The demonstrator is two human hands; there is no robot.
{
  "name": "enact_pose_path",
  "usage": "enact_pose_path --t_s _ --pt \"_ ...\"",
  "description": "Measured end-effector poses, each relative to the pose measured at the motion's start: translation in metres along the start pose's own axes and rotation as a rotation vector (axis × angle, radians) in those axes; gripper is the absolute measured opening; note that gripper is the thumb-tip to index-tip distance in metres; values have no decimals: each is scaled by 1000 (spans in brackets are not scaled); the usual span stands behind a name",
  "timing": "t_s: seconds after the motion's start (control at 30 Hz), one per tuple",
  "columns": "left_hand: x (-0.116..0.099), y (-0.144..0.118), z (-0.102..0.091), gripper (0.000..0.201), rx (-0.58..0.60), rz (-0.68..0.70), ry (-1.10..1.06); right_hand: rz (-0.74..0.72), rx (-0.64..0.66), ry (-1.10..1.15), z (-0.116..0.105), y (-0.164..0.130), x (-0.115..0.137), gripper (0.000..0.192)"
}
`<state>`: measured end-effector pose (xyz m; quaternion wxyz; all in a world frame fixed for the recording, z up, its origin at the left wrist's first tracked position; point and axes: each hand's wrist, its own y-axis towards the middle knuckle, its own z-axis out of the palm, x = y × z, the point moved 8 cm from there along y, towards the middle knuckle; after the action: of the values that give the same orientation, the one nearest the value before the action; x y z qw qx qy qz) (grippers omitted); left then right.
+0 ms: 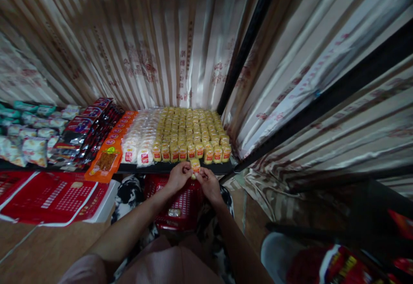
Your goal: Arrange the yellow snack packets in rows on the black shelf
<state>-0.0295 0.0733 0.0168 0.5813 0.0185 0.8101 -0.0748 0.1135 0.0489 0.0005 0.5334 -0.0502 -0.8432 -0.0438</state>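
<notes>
Between my two hands, just off the shelf's front edge, is a small yellow wrapped snack (195, 166) with an orange-red label. My left hand (180, 175) pinches its left side, and my right hand (209, 182) grips its right side, fingers closed. Right behind it, rows of the same yellow wrapped snacks (190, 131) stand packed on the black shelf (155, 168). White wrapped snacks (137, 146) with red labels line up to their left. Below my hands, a red plastic basket (185, 198) sits between my knees with a small wrapped item (174, 212) inside.
An orange snack bag (111, 146) overhangs the shelf edge, beside dark red packets (87, 129) and white-and-green packets (32, 133). Another red basket (58, 198) is at lower left. Black posts (248, 43) and a pale curtain (180, 38) stand behind. Red packages (345, 267) lie at lower right.
</notes>
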Motion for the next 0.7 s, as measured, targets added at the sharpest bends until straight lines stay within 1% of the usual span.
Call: enact_pose_path --t_s 0.07,0.17,0.3,0.4,0.53,0.7 --pt "-9 5 2 17 -51 25 93 -11 -49 -43 -5 4 4 34" --pt "-20 12 6 18 -83 59 183 -44 -124 -63 -12 7 8 36" --pt "-24 19 8 20 -151 63 306 -129 -236 -68 -21 9 6 36" --pt "-24 24 11 21 -192 95 369 -178 -313 -80 -28 11 2 35" --pt "-23 28 19 17 -213 124 408 -198 -337 -101 -34 16 -3 35" --pt "-23 30 25 15 -237 131 420 -220 -320 -114 -34 20 -5 34"
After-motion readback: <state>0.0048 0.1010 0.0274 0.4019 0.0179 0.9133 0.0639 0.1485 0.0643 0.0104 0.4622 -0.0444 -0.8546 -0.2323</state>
